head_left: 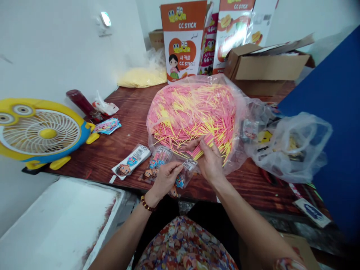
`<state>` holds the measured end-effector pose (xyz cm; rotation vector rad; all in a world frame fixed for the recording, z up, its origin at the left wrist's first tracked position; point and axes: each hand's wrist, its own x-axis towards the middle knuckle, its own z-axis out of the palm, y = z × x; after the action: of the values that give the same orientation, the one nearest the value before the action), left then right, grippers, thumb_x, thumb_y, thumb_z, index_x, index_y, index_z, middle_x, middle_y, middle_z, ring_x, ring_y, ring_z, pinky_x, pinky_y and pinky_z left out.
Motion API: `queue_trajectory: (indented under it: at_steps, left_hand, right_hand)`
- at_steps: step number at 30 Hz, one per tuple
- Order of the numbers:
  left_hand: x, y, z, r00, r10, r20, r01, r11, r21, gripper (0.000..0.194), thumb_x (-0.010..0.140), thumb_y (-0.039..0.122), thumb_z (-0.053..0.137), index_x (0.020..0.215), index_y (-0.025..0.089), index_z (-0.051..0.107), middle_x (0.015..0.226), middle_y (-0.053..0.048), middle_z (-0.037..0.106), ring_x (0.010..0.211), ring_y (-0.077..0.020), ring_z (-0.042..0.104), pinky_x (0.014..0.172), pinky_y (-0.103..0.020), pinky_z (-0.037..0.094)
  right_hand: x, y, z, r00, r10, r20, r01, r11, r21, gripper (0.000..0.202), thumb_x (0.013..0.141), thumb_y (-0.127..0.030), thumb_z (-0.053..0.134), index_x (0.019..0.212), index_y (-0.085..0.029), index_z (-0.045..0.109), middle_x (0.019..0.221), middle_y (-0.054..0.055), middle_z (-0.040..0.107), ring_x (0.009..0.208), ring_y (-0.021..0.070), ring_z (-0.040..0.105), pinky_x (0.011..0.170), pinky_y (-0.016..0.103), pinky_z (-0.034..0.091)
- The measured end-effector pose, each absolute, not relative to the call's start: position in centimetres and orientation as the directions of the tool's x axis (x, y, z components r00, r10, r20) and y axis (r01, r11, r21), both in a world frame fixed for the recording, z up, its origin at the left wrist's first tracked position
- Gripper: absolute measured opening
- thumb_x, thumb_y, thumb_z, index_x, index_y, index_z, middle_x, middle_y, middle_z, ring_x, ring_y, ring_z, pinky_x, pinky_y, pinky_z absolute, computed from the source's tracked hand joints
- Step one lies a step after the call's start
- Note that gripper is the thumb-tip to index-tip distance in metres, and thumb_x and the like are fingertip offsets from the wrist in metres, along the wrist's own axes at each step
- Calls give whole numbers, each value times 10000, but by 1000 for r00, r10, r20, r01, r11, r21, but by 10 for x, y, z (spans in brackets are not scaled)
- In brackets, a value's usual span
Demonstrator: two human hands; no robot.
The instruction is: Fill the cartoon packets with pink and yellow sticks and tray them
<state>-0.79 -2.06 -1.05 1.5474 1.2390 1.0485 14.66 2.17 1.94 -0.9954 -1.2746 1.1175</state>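
A large clear bag of pink and yellow sticks (194, 112) lies open on the wooden table. My right hand (209, 157) is at its front edge, fingers closed around a few pink and yellow sticks (207, 140). Lower left of it, my left hand (168, 176) pinches the edge of a small clear packet (180, 181) with a printed label. Just behind my left hand lie filled packets (160, 159) with pink contents. Further left is a stack of flat printed packets (132, 161).
A yellow fan (47, 133) stands at the left, near a dark red bottle (81, 103) and cards (108, 125). Printed boxes (184, 41) and an open carton (270, 67) line the back. A translucent plastic bag (292, 146) sits at the right beside a blue panel (329, 93).
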Motion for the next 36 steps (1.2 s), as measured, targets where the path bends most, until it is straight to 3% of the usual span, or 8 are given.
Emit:
queue_trajectory:
  at_steps: [3, 10, 18, 25, 28, 30, 32, 36]
  left_hand:
    - [-6, -19, -10, 128, 984, 123, 274, -154, 949, 288, 910, 397, 550, 767, 175, 665, 666, 7, 576, 614, -126, 472, 600, -243, 378]
    - [-3, -18, -12, 55, 989, 138, 250, -148, 957, 266, 900, 375, 547, 820, 170, 697, 723, -7, 648, 648, -134, 522, 623, -240, 407]
    - [1, -4, -9, 46, 986, 161, 140, -165, 976, 230, 892, 368, 583, 874, 172, 702, 789, -15, 671, 723, -143, 557, 676, -243, 442]
    - [5, 17, 3, 27, 979, 202, 71, -203, 977, 233, 881, 389, 624, 894, 179, 725, 807, -12, 687, 733, -142, 565, 696, -251, 457]
    - [6, 21, 8, -39, 973, 227, 0, -227, 974, 218, 867, 381, 651, 900, 181, 732, 838, -20, 701, 767, -148, 596, 716, -253, 475]
    - [4, 22, 11, -55, 968, 243, -68, -246, 967, 196, 853, 363, 675, 908, 184, 734, 884, -28, 719, 818, -159, 629, 762, -266, 498]
    - [2, 22, 15, -40, 962, 271, -101, -274, 956, 162, 844, 329, 690, 901, 186, 740, 910, -35, 735, 852, -166, 654, 804, -280, 513]
    - [-6, 21, 19, -48, 940, 337, -36, -339, 940, 140, 866, 287, 672, 922, 199, 764, 939, -40, 752, 886, -170, 668, 844, -293, 518]
  right_hand:
    - [142, 19, 19, 10, 980, 197, 1, 197, -980, 480, 984, -582, 328, 1169, -244, 614, 856, 72, 734, 943, 262, 700, 896, 463, 530]
    - [137, 13, 14, 71, 989, 132, -119, 140, -983, 377, 970, -501, 394, 1170, -227, 560, 937, 75, 739, 992, 255, 686, 837, 402, 534]
    - [160, 20, 29, -223, 957, 186, -122, 162, -979, 331, 936, -460, 551, 1188, -255, 618, 1170, 64, 723, 1159, 238, 639, 1001, 407, 488]
    - [183, 32, 59, -413, 873, 262, 250, 384, -889, 389, 968, -467, 513, 1294, -287, 624, 1337, 68, 647, 1251, 246, 586, 1081, 455, 430]
    - [190, 37, 63, -362, 885, 292, 212, 383, -899, 355, 968, -431, 519, 1267, -278, 634, 1256, 62, 683, 1156, 225, 632, 985, 404, 495]
    - [193, 40, 63, -327, 895, 304, 238, 389, -890, 274, 937, -420, 568, 1112, -251, 696, 1056, 46, 731, 974, 208, 673, 851, 351, 528]
    - [194, 42, 62, -321, 893, 316, 302, 413, -859, 217, 914, -404, 598, 939, -228, 722, 860, 25, 723, 807, 189, 658, 742, 318, 513]
    - [191, 46, 66, -309, 878, 366, 375, 466, -801, 227, 925, -385, 576, 857, -216, 711, 783, 24, 697, 738, 182, 623, 692, 306, 471]
